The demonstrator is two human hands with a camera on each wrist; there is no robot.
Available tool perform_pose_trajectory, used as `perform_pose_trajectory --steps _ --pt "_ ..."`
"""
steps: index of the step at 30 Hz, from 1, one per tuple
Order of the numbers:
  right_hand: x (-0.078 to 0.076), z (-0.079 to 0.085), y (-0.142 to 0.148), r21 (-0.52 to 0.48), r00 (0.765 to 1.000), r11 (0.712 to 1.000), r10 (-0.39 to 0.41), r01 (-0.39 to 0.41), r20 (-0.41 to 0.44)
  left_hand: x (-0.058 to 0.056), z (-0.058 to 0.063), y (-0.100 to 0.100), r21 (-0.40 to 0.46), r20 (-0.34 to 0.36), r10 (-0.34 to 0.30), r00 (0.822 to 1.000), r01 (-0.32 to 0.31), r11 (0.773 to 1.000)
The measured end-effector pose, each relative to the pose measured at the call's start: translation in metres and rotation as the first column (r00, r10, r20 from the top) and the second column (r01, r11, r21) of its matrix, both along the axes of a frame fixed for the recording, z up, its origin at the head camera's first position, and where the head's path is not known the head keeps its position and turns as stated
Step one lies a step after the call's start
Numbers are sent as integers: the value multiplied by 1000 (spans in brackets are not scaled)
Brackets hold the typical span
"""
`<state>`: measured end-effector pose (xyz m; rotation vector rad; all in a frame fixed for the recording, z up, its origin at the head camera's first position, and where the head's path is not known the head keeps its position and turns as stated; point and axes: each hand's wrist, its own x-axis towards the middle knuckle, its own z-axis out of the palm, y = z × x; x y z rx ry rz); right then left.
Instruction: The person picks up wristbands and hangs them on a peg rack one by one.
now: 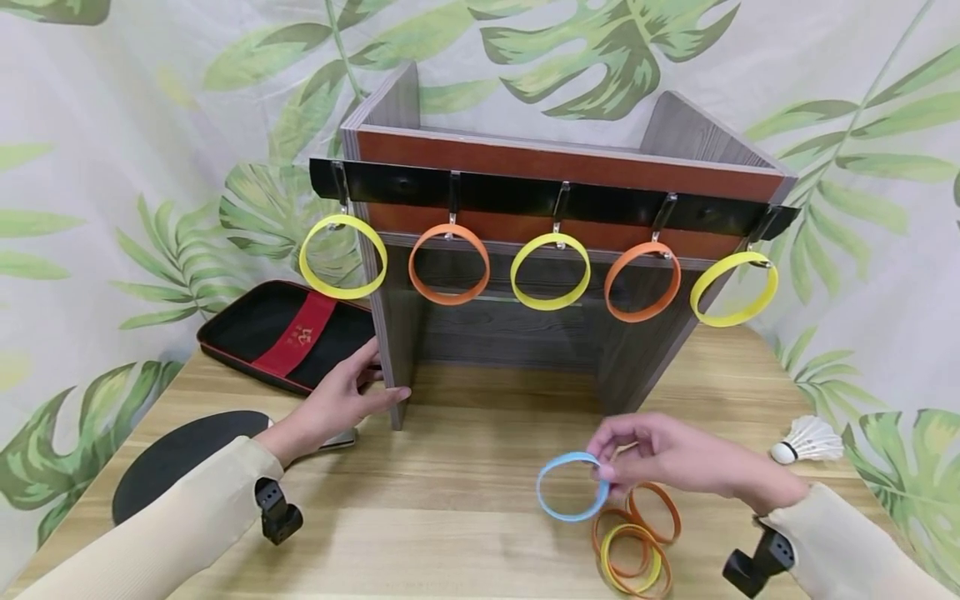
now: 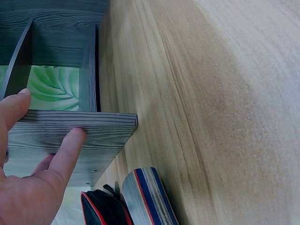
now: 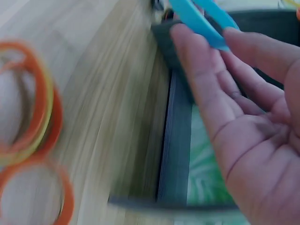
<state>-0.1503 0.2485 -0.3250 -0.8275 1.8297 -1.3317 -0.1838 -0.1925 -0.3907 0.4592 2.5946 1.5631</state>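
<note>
My right hand [image 1: 667, 454] pinches a light blue silicone wristband [image 1: 572, 517] between thumb and fingertips, above the table and in front of the grey wooden shelf [image 1: 393, 350]. In the right wrist view the blue wristband [image 3: 199, 23] sits at the fingertips. My left hand [image 1: 352, 387] grips the shelf's left side panel low down, thumb at the front edge and fingers on the outer side. Across the shelf's front runs a black hook strip [image 1: 510, 190]; yellow and orange wristbands hang from it in turn, with a yellow one [image 1: 341, 294] at the left end.
Orange and yellow wristbands [image 1: 609, 567] lie in a loose pile below my right hand. A shuttlecock [image 1: 813, 440] is at the right. On the left lie a black table tennis paddle [image 1: 187, 458] and a black case [image 1: 255, 325] with a red band. Behind hangs a leaf-print cloth.
</note>
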Motion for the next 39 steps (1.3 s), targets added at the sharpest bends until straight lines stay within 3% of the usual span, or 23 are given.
perform_pose_trajectory --steps 4,13,19,25,32,39 --pt "-2 7 -30 -58 999 998 -33 32 -13 2 1 0 0 0 5 1000 -5 1000" --pt "-2 34 -91 -190 980 973 -157 132 -126 5 3 2 15 -27 -2 1000 3 1000" --pt "4 53 -121 -251 964 944 -245 212 -107 3 3 3 18 -44 -7 999 8 1000" --pt "10 67 -150 -316 960 918 -273 238 -70 5 3 3 23 -58 4 998 -3 1000" --pt "15 85 -183 -425 950 860 -311 281 -1 2 2 3 87 -61 -34 998 39 995" --pt "11 95 -207 -528 933 781 -354 334 67 3 2 2 17 -3 -1 1000 1 1000"
